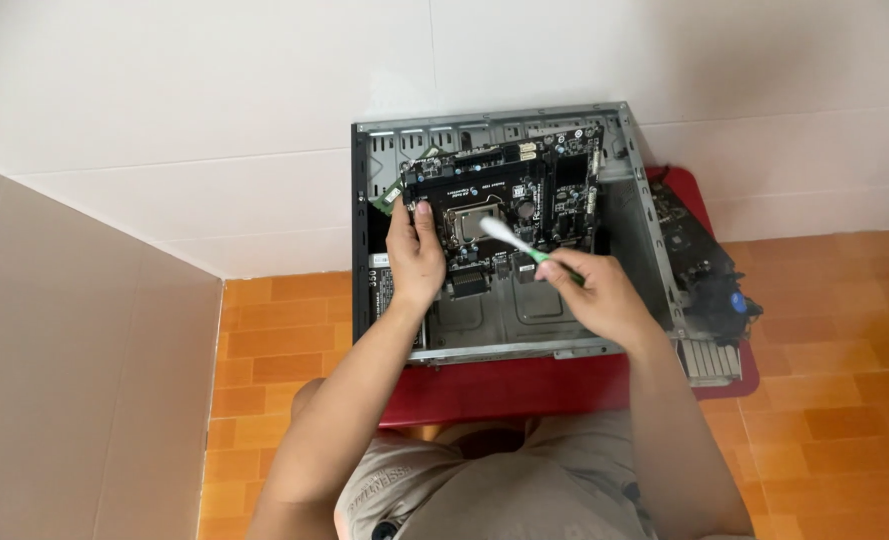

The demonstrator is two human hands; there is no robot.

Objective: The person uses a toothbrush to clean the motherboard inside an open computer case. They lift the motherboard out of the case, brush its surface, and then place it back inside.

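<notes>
An open grey computer case (637, 165) lies on a red low table (525, 390). A black motherboard (525, 180) is tilted up inside it. My left hand (415, 255) grips the motherboard's left edge, thumb on the board. My right hand (590, 290) holds a brush with a green handle and white bristles (505, 237), its head touching the board beside the metal processor socket (470, 222).
To the right of the case, a black card with a fan and a finned heatsink (710, 290) lies on the table edge. A white tiled wall stands behind, orange floor tiles (825, 340) lie around, and a brown cardboard sheet (75, 370) leans at left.
</notes>
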